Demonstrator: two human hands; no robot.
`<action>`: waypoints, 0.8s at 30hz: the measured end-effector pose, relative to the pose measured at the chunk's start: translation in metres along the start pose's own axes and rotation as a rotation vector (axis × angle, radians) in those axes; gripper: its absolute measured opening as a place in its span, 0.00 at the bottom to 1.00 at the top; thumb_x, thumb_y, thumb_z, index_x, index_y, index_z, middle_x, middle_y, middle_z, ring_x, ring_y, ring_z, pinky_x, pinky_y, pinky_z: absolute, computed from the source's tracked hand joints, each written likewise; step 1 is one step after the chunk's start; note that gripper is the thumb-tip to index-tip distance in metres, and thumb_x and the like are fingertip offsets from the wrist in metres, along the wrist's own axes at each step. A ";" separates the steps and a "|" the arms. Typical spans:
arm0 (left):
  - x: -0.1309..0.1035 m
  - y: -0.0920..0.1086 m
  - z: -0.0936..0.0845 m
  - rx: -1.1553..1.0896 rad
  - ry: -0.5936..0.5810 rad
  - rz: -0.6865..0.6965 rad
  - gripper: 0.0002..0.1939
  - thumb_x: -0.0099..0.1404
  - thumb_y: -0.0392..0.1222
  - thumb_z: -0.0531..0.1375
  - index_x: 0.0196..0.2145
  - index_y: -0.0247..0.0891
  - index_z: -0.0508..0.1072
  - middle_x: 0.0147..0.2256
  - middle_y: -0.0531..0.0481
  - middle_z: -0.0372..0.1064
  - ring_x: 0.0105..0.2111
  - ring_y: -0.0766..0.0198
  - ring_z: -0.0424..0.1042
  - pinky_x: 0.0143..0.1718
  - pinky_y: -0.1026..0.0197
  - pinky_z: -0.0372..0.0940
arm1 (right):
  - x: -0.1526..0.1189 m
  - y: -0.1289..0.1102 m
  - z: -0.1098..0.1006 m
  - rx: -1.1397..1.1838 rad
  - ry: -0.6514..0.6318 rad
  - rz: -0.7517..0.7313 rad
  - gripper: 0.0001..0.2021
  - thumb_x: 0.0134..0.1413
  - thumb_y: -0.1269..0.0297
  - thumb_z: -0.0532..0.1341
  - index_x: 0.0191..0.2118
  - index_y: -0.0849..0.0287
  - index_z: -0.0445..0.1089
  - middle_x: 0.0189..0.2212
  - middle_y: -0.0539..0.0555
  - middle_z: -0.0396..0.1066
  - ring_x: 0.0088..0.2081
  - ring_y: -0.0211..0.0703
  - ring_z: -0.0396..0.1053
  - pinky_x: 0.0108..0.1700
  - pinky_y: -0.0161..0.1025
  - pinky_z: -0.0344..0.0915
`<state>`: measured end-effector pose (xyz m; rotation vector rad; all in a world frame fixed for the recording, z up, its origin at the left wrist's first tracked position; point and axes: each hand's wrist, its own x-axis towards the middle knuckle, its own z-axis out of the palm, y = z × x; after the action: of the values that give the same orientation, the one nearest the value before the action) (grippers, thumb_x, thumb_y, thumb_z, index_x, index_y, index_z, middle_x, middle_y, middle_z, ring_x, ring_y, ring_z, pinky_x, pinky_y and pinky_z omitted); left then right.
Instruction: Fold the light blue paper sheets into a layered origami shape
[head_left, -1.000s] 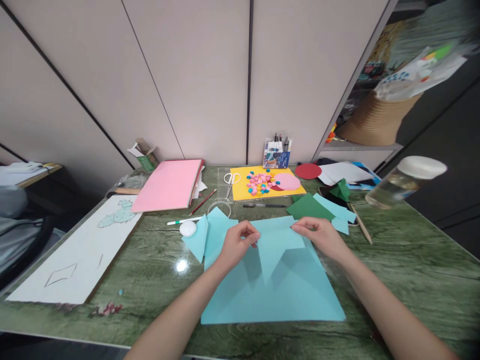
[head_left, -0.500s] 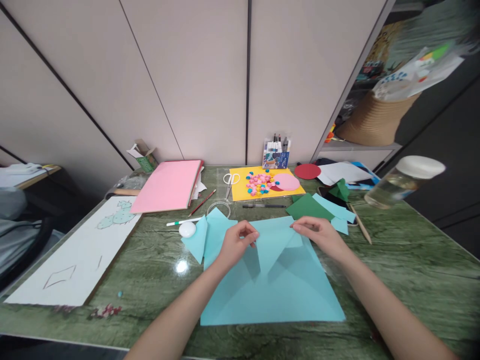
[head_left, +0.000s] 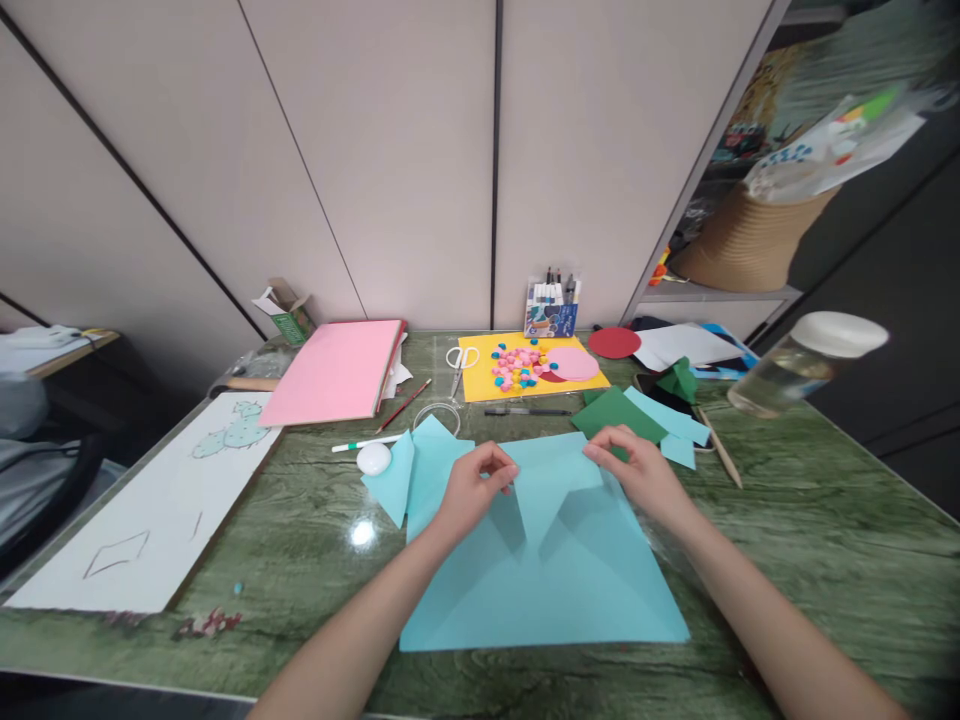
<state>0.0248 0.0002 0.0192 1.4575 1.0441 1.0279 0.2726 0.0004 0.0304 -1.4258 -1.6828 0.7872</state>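
Note:
A light-blue folded paper piece [head_left: 541, 495] with a downward point is held between my two hands, above a large light-blue sheet of paper [head_left: 547, 605]. My left hand [head_left: 476, 488] pinches the piece's left edge between thumb and fingers. At its upper right side, my right hand [head_left: 634, 465] pinches the same piece. Shadows of the piece and hands fall on the sheet. Left of the sheet, a small white rounded object [head_left: 374, 459] rests on a smaller light-blue paper scrap [head_left: 394, 487].
Behind the sheet lie white-handled scissors [head_left: 463, 358], a black pen [head_left: 527, 412] and yellow paper [head_left: 480, 385] bearing small colored balls. Green paper [head_left: 619, 415], a pointed wooden stick [head_left: 720, 447] and a lidded bottle [head_left: 799, 365] are to the right. A drawing [head_left: 161, 500] lies left.
The right part of the folded piece has spread wider and bent over near my right hand, which has shifted slightly. My left hand stays in nearly the same place.

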 end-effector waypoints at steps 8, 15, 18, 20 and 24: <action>0.000 0.001 -0.001 0.002 -0.003 -0.003 0.09 0.57 0.44 0.61 0.26 0.37 0.67 0.21 0.56 0.65 0.23 0.67 0.68 0.31 0.64 0.61 | -0.001 -0.003 0.002 0.023 -0.065 0.049 0.24 0.60 0.43 0.49 0.37 0.55 0.76 0.36 0.55 0.74 0.41 0.50 0.68 0.46 0.45 0.62; -0.001 0.000 0.001 0.023 -0.040 -0.005 0.07 0.56 0.42 0.60 0.26 0.37 0.67 0.23 0.54 0.65 0.24 0.66 0.67 0.31 0.63 0.61 | -0.005 -0.007 0.007 -0.020 -0.086 -0.017 0.15 0.54 0.49 0.59 0.27 0.55 0.71 0.28 0.52 0.71 0.35 0.47 0.67 0.42 0.43 0.61; -0.003 0.000 0.000 0.042 -0.044 -0.005 0.03 0.55 0.38 0.58 0.27 0.37 0.67 0.22 0.56 0.62 0.25 0.67 0.63 0.30 0.64 0.58 | -0.006 -0.008 0.011 -0.017 -0.111 -0.032 0.14 0.54 0.50 0.59 0.27 0.55 0.71 0.29 0.51 0.72 0.34 0.47 0.68 0.42 0.42 0.62; -0.004 0.000 0.001 0.066 -0.048 -0.006 0.02 0.54 0.37 0.59 0.28 0.38 0.68 0.22 0.57 0.60 0.25 0.67 0.61 0.30 0.64 0.55 | -0.006 -0.009 0.014 -0.011 -0.121 -0.036 0.14 0.54 0.51 0.59 0.27 0.55 0.71 0.29 0.51 0.73 0.34 0.46 0.68 0.41 0.41 0.62; -0.007 0.004 0.005 0.101 -0.049 -0.022 0.04 0.53 0.39 0.62 0.27 0.38 0.70 0.22 0.58 0.57 0.25 0.67 0.57 0.29 0.64 0.51 | -0.007 -0.009 0.017 0.006 -0.116 -0.033 0.13 0.53 0.51 0.60 0.28 0.55 0.71 0.28 0.51 0.73 0.34 0.46 0.68 0.39 0.41 0.62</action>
<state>0.0278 -0.0082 0.0220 1.5413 1.0879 0.9309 0.2540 -0.0075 0.0286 -1.3671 -1.7856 0.8707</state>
